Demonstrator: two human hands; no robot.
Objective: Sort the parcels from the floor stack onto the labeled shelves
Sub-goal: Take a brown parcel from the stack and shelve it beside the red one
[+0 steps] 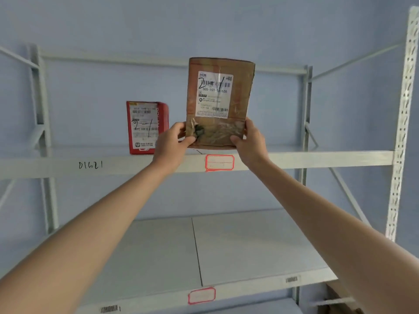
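A brown cardboard parcel (218, 103) stands upright at the front of the upper shelf (317, 157), its white label marked "2-1" facing me. My left hand (172, 141) grips its lower left corner and my right hand (248, 140) grips its lower right corner. A red parcel (146, 126), also marked "2-1", stands upright on the same shelf just to the left, apart from the brown one. A red-bordered shelf label (219, 163) is stuck on the beam right below the brown parcel.
The grey metal rack has a lower shelf (238, 245) with a second red-bordered label (201, 295) on its front beam. Handwriting "D1621" (90, 165) marks the upper beam at left. A perforated upright (401, 132) stands at the right. Cardboard (335, 298) shows at the bottom right.
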